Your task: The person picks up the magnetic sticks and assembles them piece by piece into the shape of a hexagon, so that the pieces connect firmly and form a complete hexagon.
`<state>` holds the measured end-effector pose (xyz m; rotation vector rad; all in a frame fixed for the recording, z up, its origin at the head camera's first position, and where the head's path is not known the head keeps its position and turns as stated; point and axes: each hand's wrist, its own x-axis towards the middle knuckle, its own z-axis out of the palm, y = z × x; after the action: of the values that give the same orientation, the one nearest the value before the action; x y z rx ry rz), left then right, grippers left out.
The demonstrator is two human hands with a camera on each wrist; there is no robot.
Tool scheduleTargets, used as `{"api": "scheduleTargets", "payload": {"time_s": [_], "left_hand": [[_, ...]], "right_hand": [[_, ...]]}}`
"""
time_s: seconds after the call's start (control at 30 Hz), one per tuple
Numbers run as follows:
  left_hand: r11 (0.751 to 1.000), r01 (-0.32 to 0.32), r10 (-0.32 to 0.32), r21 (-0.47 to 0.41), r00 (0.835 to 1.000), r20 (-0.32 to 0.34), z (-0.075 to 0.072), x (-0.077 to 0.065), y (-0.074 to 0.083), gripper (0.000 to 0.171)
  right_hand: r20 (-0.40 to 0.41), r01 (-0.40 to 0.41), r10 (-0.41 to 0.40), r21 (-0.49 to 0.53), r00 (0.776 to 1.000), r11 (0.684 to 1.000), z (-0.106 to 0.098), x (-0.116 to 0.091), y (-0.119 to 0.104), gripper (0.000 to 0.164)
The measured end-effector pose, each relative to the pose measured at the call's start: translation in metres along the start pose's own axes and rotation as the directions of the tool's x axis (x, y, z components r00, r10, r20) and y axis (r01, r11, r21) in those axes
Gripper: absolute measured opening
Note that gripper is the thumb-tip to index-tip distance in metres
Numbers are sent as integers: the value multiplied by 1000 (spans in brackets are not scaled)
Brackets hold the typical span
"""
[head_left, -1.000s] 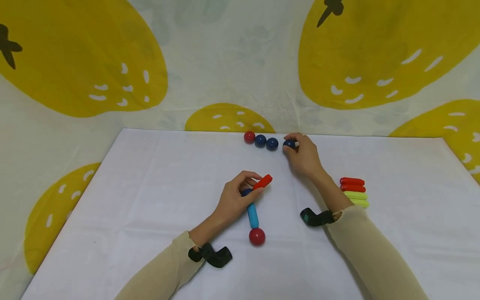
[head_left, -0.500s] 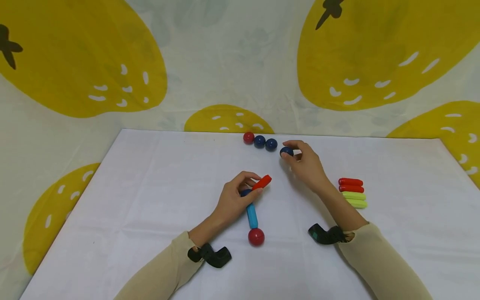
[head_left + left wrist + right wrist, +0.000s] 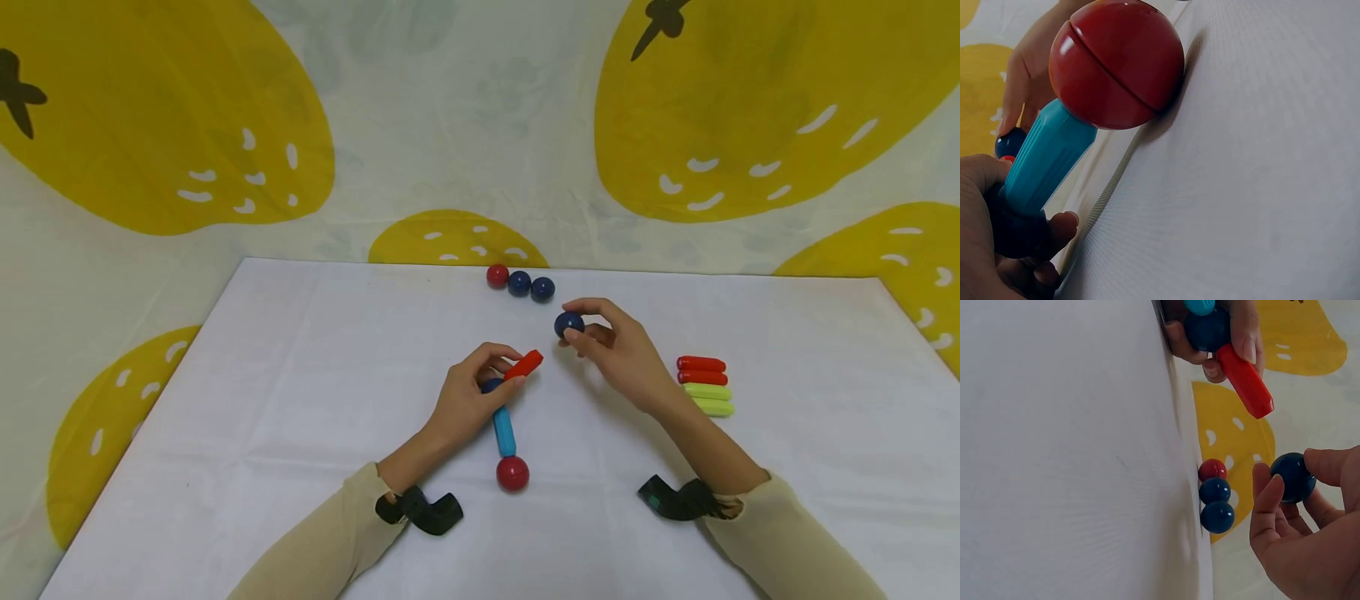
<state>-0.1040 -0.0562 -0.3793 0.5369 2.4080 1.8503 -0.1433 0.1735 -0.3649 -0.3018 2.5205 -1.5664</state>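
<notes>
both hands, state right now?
Left hand: holding the joined blue ball, with red stick and light-blue stick attached.
Right hand: holding a single blue ball, thumb and fingers.

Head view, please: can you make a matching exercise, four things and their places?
1 Light blue stick
2 Yellow-green sticks
3 Row of three balls
4 Lone navy ball

A Held in the right hand
B Far edge of the white table
C Between a red ball and the left hand
D Next to two red sticks

Pairs: 1-C, 2-D, 3-B, 4-A
</notes>
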Motion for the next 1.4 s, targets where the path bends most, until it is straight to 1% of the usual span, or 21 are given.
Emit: {"api": "scheduleTargets", "payload": {"time_s": [0.17, 0.27, 0.57, 0.7, 0.8, 0.97, 1.2, 1.4], "left_hand": [[1000, 1, -1, -6, 1000, 0, 0, 0, 0, 28], [1000, -1, 1, -11, 1000, 4, 1, 1, 1, 28], [1000, 0, -1, 8, 1000, 15, 1, 1, 1, 28], [1000, -1, 1, 11, 1000, 25, 1, 1, 1, 28], [1000, -3, 3, 1, 1000, 26, 0, 1, 1, 28], [999, -7, 9, -47, 999, 42, -1, 1, 1, 29], [996, 4, 1, -89, 998, 61, 0, 0, 0, 31], [992, 8, 1, -129, 997, 75, -1, 0, -5, 30]], "right_hand": [[53, 59, -64, 87, 997, 994, 2, -5, 1, 41], [77, 85, -94, 117, 993, 990, 4, -7, 1, 40], [119, 125, -131, 63, 984, 990, 9, -10, 1, 41], [122, 136, -141, 55, 982, 989, 10, -10, 0, 39], [124, 140, -147, 67, 981, 988, 11, -10, 1, 39], [120, 139, -149, 84, 982, 987, 14, -9, 3, 40], [83, 128, -129, 26, 988, 991, 16, -10, 4, 38], [72, 154, -156, 29, 985, 988, 20, -10, 4, 36]]}}
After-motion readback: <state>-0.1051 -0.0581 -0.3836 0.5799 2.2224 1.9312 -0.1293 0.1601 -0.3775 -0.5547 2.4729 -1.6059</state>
